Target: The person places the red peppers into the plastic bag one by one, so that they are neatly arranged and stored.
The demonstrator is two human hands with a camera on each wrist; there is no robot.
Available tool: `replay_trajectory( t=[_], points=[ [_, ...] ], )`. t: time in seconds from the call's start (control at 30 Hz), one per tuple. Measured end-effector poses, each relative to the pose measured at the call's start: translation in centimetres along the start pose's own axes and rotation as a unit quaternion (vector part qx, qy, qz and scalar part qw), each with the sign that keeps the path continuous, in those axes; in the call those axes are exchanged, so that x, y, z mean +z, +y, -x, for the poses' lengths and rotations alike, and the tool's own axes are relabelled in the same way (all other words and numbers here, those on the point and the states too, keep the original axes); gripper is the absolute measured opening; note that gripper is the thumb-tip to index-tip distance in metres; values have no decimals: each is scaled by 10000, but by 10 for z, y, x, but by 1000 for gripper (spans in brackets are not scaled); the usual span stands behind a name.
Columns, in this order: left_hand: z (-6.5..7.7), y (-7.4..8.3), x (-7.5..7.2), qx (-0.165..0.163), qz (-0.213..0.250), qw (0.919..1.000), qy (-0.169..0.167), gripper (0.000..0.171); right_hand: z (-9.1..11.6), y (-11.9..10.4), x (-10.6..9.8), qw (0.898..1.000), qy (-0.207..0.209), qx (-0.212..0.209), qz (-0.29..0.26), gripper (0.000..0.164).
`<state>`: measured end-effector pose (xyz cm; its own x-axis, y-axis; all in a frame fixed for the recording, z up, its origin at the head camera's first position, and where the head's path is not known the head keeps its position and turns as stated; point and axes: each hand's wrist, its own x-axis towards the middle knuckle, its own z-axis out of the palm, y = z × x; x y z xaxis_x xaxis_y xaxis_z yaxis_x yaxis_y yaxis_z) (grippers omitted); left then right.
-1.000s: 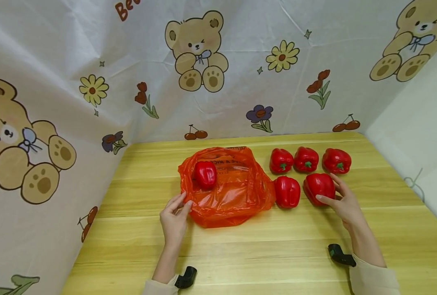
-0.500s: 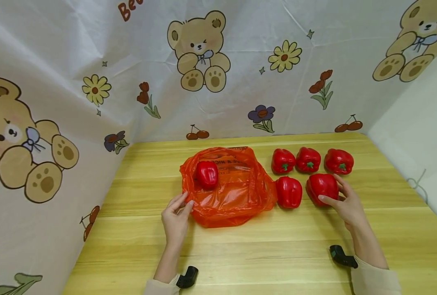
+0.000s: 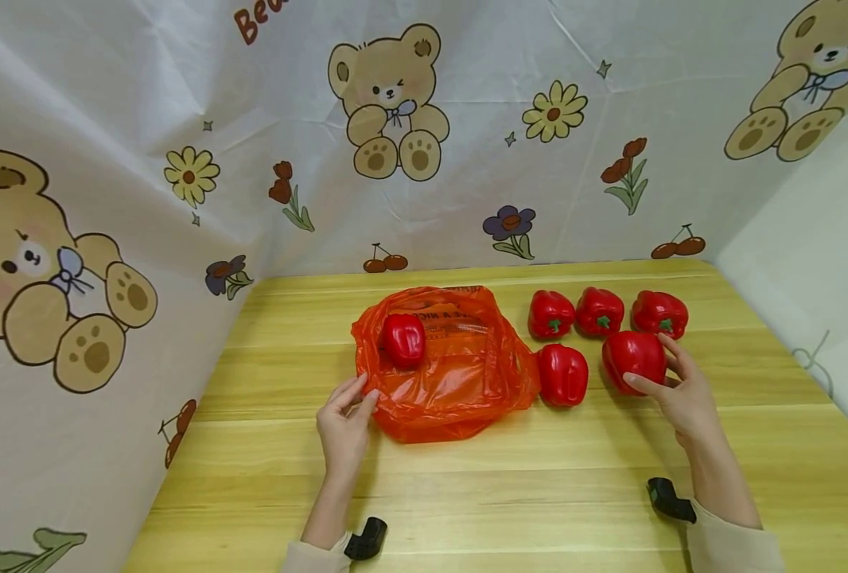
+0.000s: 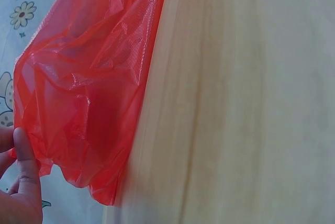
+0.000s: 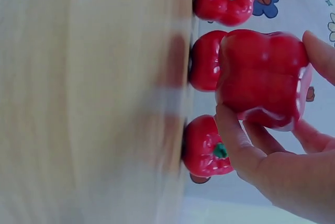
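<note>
My left hand (image 3: 344, 426) pinches the near left rim of an orange-red plastic bag (image 3: 438, 398), thumb and fingertips on the film. The bag lies with its mouth wide, and one red bell pepper (image 3: 404, 341) rests inside at the left. In my right hand (image 3: 689, 398) is a second bell pepper (image 3: 635, 362), gripped between thumb and fingers at its right side. The right wrist view shows this held pepper (image 5: 264, 75) raised above the wood, with the fingers spread around it. In the left wrist view, the bag's side (image 4: 94, 88) hangs in folds by the thumb.
Three more bell peppers stand in a back row: a left one (image 3: 551, 314), a middle one (image 3: 600, 312) and a right one (image 3: 659, 313). Another bell pepper (image 3: 563, 376) sits against the bag's right end. A patterned cloth (image 3: 467, 215) hangs behind the wooden table (image 3: 510, 493).
My right hand has lifted the bell pepper slightly up off the table. The left hand keeps its pinch on the bag rim, and the head view has shifted a little.
</note>
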<state>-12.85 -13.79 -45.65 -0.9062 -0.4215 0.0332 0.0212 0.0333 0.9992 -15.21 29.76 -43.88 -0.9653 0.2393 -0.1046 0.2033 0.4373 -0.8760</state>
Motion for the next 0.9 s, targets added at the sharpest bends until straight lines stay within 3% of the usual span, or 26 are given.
replay_trajectory(
  t=[0.57, 0.9],
  points=[
    [1, 2, 0, -52, 91, 9999, -11, 35, 4, -38, 9, 9978, 193, -631, 62, 82],
    [1, 1, 0, -31, 56, 10000, 3, 35, 0, -83, 44, 9952, -57, -882, -408, 82]
  ],
)
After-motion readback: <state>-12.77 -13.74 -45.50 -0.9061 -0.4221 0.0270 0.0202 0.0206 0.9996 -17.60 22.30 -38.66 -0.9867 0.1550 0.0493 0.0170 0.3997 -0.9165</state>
